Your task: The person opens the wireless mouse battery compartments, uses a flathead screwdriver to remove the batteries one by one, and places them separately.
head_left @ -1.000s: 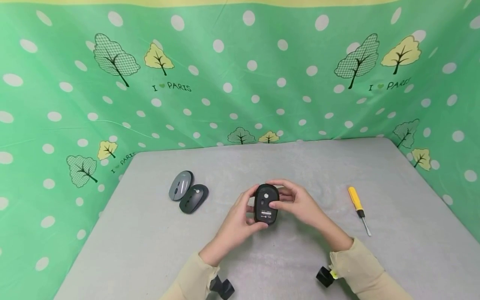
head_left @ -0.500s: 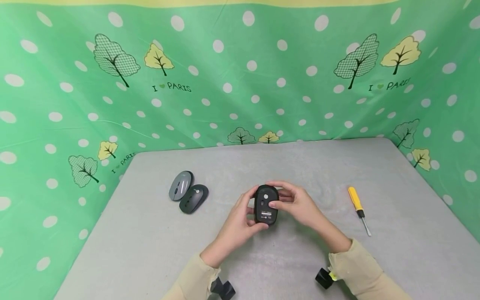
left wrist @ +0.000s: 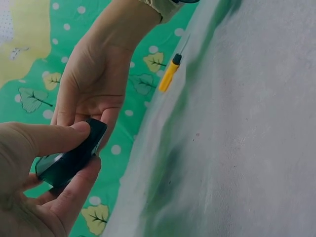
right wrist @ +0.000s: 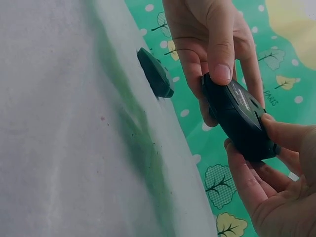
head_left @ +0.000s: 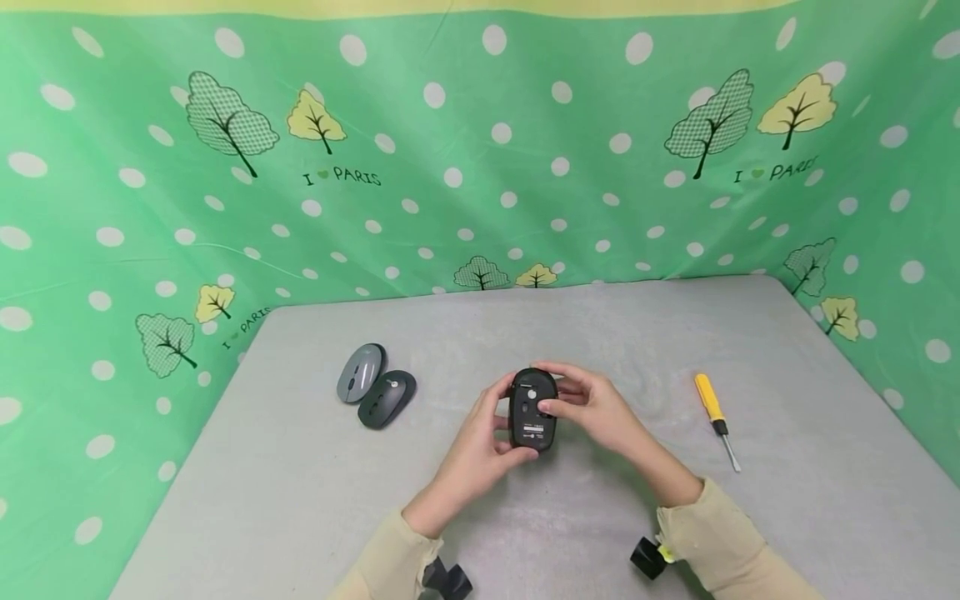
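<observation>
Both hands hold a black computer mouse (head_left: 532, 423) above the middle of the table, its underside with a printed label turned up towards the head camera. My left hand (head_left: 471, 446) grips it from the left, with the thumb on the near end and fingers along the far left side. From the right, my right hand (head_left: 600, 410) holds the other side, its thumb pressing on the underside. In the right wrist view the mouse (right wrist: 239, 116) appears edge-on, tilted between both hands. The mouse's top shell faces away from the head camera.
A grey mouse (head_left: 361, 372) and a dark mouse (head_left: 387, 400) lie side by side on the left of the grey table (head_left: 300, 467). A yellow-handled screwdriver (head_left: 712, 402) lies at the right. Green printed cloth (head_left: 420, 200) hangs behind.
The hands keep nearly the same grip and place. A thin light line now shows near the far end of the mouse's underside. The head view has shifted very slightly.
</observation>
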Demonstrator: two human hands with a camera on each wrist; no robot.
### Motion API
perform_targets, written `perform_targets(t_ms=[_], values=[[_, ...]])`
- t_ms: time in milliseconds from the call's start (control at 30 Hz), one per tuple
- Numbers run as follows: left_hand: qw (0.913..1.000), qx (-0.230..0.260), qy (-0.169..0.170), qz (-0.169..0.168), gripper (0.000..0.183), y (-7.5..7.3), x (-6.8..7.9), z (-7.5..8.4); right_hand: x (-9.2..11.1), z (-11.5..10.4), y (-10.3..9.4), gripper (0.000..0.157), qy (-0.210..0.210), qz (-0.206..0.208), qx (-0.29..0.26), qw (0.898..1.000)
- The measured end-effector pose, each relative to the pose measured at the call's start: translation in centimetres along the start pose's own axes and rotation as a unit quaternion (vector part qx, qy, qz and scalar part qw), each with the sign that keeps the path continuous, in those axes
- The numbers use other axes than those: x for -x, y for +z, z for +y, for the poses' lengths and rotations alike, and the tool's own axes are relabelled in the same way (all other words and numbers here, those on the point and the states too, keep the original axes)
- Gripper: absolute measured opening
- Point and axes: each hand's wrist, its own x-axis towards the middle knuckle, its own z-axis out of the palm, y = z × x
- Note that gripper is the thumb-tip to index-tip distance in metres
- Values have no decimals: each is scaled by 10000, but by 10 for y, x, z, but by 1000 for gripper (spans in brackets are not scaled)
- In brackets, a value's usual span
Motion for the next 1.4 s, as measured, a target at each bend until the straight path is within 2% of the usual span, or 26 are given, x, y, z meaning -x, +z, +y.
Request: perform_targets(t_ms=[333,533,1400], values=[[9993,373,-5,51,92,-1,0,-2,-1,-2,1,48,-348,260,264,9987],[9988,485,-79,6,92,-1,0,-2,-2,-3,0,44,-417,357,369,9978],[9981,615,-44,-5,93,2,-1,-4,-3,-4,-2,35,-336,622,520,9961]])
